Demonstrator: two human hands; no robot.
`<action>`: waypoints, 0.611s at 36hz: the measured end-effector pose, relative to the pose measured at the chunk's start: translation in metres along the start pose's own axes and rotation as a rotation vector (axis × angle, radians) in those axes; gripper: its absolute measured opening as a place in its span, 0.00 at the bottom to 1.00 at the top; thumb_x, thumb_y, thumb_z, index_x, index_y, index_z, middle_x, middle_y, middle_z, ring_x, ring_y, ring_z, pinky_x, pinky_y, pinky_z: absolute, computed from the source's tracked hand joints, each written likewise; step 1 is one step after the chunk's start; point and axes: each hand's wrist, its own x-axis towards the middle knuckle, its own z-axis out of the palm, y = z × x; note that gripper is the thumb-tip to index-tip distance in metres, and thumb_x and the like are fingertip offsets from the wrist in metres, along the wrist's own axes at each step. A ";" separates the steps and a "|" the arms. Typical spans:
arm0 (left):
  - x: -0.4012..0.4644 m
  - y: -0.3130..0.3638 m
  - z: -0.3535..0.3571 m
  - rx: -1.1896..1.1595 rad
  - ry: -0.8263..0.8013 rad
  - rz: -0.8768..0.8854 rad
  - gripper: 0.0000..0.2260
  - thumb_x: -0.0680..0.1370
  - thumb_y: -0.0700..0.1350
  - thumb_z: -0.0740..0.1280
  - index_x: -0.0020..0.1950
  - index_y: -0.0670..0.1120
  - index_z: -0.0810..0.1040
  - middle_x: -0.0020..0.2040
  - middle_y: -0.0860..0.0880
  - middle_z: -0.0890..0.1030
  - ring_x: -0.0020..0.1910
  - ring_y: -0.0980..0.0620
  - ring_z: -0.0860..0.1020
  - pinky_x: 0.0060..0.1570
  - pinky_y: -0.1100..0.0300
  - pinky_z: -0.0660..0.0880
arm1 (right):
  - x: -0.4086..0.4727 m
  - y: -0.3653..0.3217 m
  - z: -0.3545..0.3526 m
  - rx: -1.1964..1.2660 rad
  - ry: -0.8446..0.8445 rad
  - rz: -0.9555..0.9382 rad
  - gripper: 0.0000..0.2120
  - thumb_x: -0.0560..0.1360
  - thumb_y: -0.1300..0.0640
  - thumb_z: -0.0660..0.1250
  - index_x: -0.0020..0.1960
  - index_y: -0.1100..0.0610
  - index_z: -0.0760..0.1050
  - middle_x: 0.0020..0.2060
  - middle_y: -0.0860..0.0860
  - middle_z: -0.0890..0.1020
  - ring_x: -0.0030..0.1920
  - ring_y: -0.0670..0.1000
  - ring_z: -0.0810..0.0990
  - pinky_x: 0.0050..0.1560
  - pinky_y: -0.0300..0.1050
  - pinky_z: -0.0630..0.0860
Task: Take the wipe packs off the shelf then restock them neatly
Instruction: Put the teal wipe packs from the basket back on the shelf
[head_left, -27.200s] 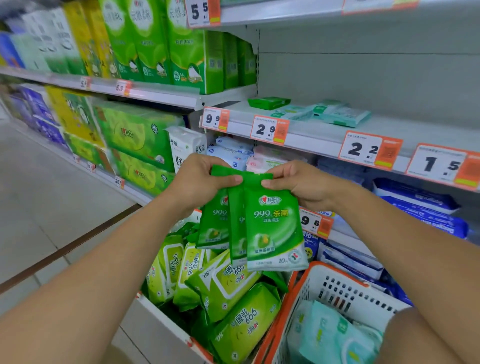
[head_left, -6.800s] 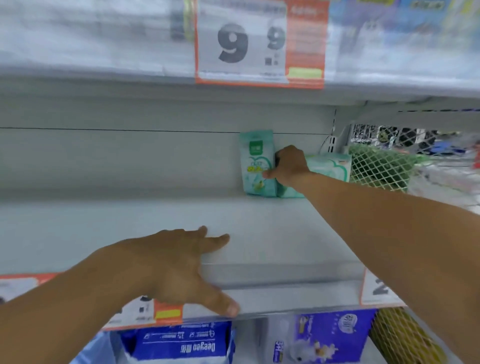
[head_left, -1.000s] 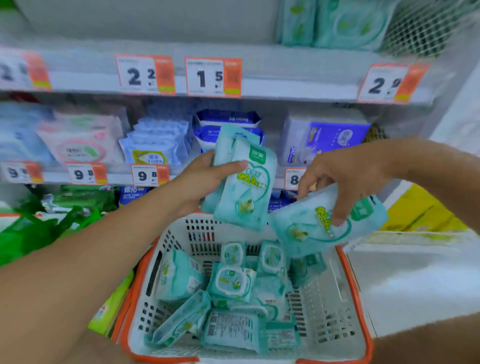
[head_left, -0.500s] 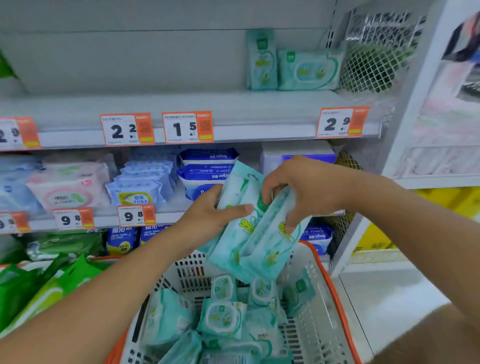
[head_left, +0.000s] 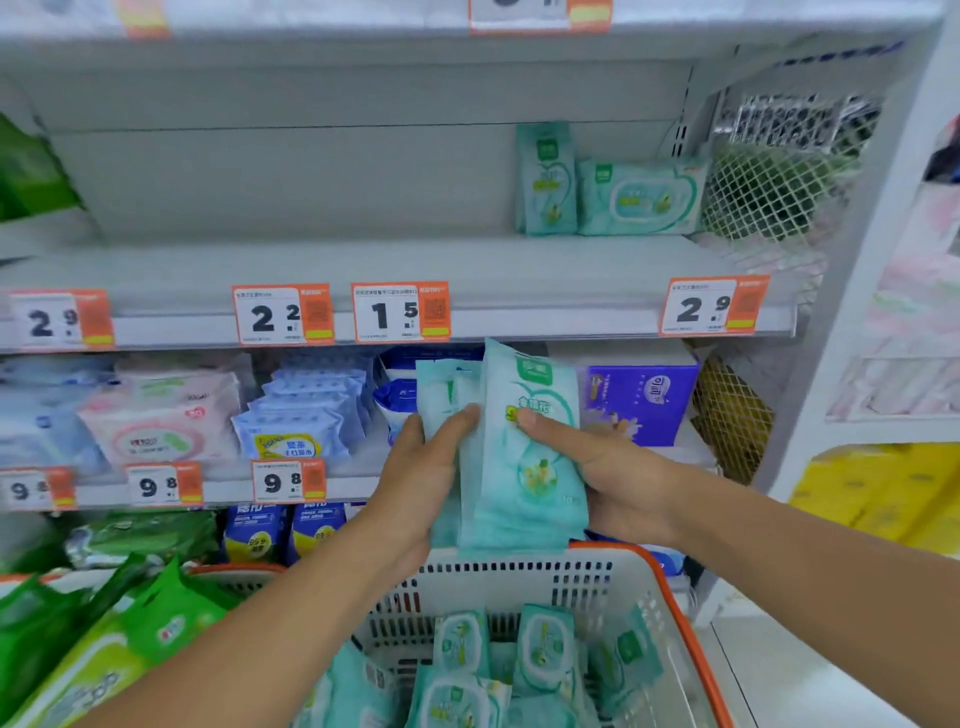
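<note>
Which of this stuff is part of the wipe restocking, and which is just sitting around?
Part of the job:
- teal wipe packs held upright between left hand and right hand
- more teal packs in the basket
- two teal packs on the shelf
- mostly bare shelf

Just sitting around:
- purple box
- blue packs
- green packs

You hold a small stack of pale teal wipe packs (head_left: 519, 457) upright between your hands, just above the basket (head_left: 670, 582), where more teal packs (head_left: 540, 649) lie jumbled. Two further packs (head_left: 608, 182) stand against the back of the grey shelf (head_left: 363, 270), at its right end.
</note>
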 end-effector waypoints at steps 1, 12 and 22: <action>0.001 0.001 0.002 -0.012 0.004 -0.013 0.17 0.77 0.57 0.68 0.62 0.50 0.78 0.54 0.46 0.85 0.52 0.45 0.84 0.55 0.42 0.80 | 0.001 0.001 0.004 -0.008 -0.006 -0.018 0.16 0.73 0.52 0.69 0.57 0.58 0.84 0.56 0.59 0.85 0.55 0.57 0.85 0.56 0.55 0.81; -0.015 0.029 0.021 0.130 -0.312 0.179 0.45 0.60 0.38 0.79 0.72 0.53 0.64 0.57 0.47 0.84 0.53 0.46 0.84 0.46 0.45 0.82 | -0.004 -0.014 0.019 -0.067 -0.008 -0.148 0.29 0.70 0.46 0.69 0.69 0.54 0.75 0.59 0.57 0.84 0.59 0.60 0.83 0.56 0.56 0.82; 0.001 0.107 0.064 0.247 -0.427 0.421 0.34 0.61 0.33 0.77 0.64 0.54 0.73 0.49 0.49 0.86 0.44 0.48 0.85 0.38 0.53 0.81 | -0.019 -0.065 -0.005 -0.071 -0.220 -0.446 0.32 0.68 0.48 0.78 0.69 0.57 0.75 0.66 0.61 0.78 0.66 0.63 0.77 0.67 0.64 0.73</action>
